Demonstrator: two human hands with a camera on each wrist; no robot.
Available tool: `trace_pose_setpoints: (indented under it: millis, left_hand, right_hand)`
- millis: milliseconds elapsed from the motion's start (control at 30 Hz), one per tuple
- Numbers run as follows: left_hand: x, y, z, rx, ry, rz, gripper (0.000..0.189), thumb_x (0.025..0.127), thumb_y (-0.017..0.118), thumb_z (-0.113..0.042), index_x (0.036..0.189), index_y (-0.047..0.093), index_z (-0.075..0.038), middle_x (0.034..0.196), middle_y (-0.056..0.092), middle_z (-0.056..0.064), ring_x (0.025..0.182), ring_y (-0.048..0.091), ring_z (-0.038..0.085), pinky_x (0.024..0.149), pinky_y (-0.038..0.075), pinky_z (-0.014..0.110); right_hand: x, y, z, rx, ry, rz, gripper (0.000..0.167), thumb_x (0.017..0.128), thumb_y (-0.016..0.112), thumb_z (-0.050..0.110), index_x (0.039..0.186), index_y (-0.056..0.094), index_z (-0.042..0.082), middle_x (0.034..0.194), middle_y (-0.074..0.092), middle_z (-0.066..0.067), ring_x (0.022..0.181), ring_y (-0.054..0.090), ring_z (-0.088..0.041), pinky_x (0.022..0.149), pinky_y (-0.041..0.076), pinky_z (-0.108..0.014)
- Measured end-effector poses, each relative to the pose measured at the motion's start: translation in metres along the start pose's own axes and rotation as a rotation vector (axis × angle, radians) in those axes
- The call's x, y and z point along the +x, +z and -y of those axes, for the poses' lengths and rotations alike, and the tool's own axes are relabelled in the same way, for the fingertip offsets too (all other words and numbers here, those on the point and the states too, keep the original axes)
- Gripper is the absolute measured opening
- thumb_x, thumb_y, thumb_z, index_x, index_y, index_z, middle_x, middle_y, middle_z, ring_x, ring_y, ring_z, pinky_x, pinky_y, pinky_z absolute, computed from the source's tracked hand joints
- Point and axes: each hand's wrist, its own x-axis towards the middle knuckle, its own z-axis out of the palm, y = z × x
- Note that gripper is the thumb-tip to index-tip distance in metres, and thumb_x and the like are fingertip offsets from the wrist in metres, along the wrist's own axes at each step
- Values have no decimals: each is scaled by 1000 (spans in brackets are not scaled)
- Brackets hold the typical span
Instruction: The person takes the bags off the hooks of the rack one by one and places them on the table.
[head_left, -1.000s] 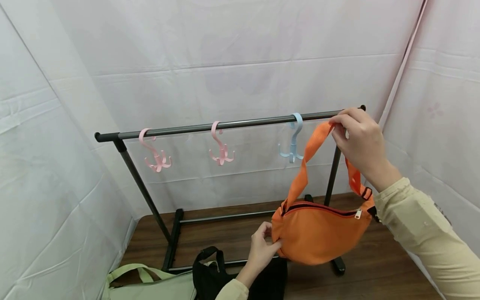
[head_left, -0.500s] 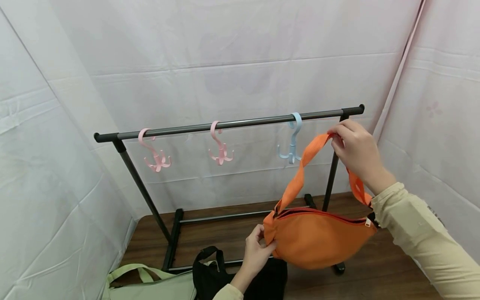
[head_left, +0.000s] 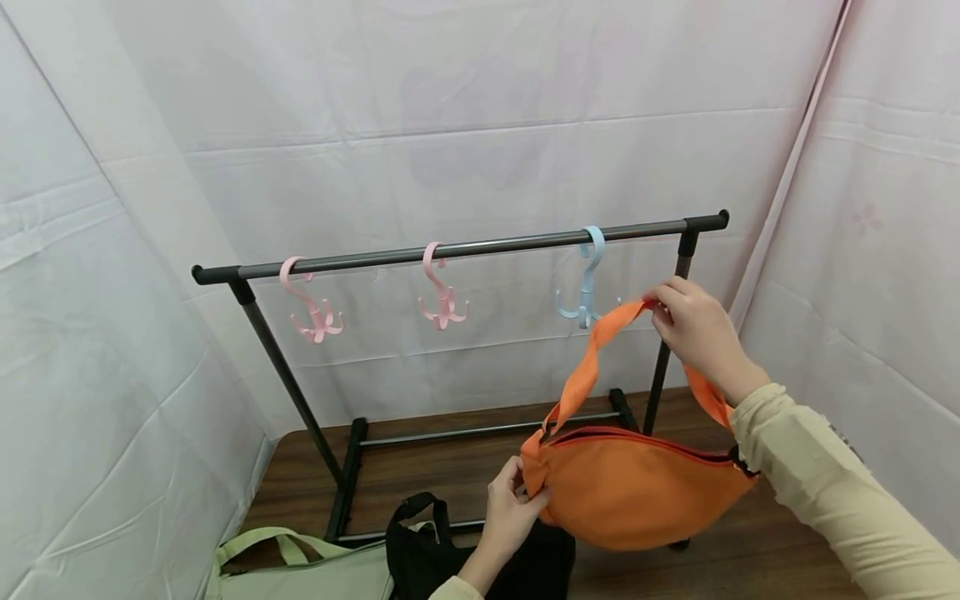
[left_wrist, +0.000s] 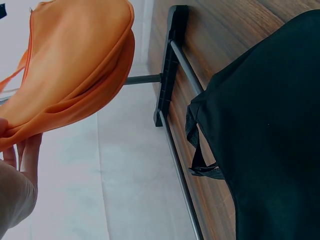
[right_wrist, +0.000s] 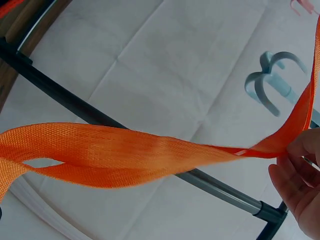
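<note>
An orange waist bag (head_left: 637,492) with a red-edged zip hangs in the air, in front of the rack's right end. My right hand (head_left: 697,329) pinches the top of its orange strap (right_wrist: 115,155), just below and right of a light blue hook (head_left: 587,279). At the bag's left end, my left hand (head_left: 510,512) grips the fabric between thumb and fingers. The left wrist view shows those fingers partly hidden by the bag (left_wrist: 80,60). In the right wrist view the blue hook (right_wrist: 270,82) is close to the strap but apart from it.
A dark metal rack (head_left: 510,244) stands on the brown wood-grain surface (head_left: 442,458). Two pink hooks (head_left: 442,304) hang on its rail to the left. A black bag (head_left: 420,558) and a pale green bag (head_left: 307,579) lie at the front. White curtains (head_left: 450,83) surround it.
My right hand has come down and slightly left with the strap. The bag has sunk a little, and my left hand has moved slightly left and down with its end.
</note>
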Motion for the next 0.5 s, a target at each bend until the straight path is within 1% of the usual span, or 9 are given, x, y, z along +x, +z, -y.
trace_pose_setpoints:
  millis: [167, 267, 400, 500]
  left_hand:
    - [-1, 0, 1, -22, -31, -16, 22, 74, 65, 9, 92, 54, 1, 93, 58, 9, 86, 57, 8, 66, 51, 23]
    - [-1, -1, 2, -25, -43, -33, 22, 74, 65, 8, 91, 55, 0, 92, 58, 7, 86, 57, 10, 65, 51, 22]
    - [-3, -4, 7, -31, -38, -58, 21, 74, 65, 8, 91, 55, 1, 89, 58, 6, 83, 57, 10, 63, 51, 22]
    - [-3, -9, 7, -23, -26, -83, 21, 73, 65, 9, 90, 54, 3, 87, 58, 7, 80, 56, 8, 63, 51, 21]
  right_hand:
    - [-7, 3, 1, 19, 53, 47, 19, 75, 60, -10, 93, 63, -3, 86, 59, -14, 69, 52, -23, 57, 47, -36]
    - [-12, 3, 3, 27, 85, 65, 19, 77, 59, -8, 95, 63, -2, 85, 59, -12, 69, 51, -21, 57, 46, -35]
    - [-23, 1, 5, 47, 107, 64, 19, 78, 58, -7, 96, 63, -2, 83, 57, -10, 69, 50, -19, 58, 45, -34]
    - [-32, 0, 5, 66, 117, 50, 21, 77, 59, -8, 97, 63, -2, 82, 58, -11, 73, 52, -21, 61, 46, -37]
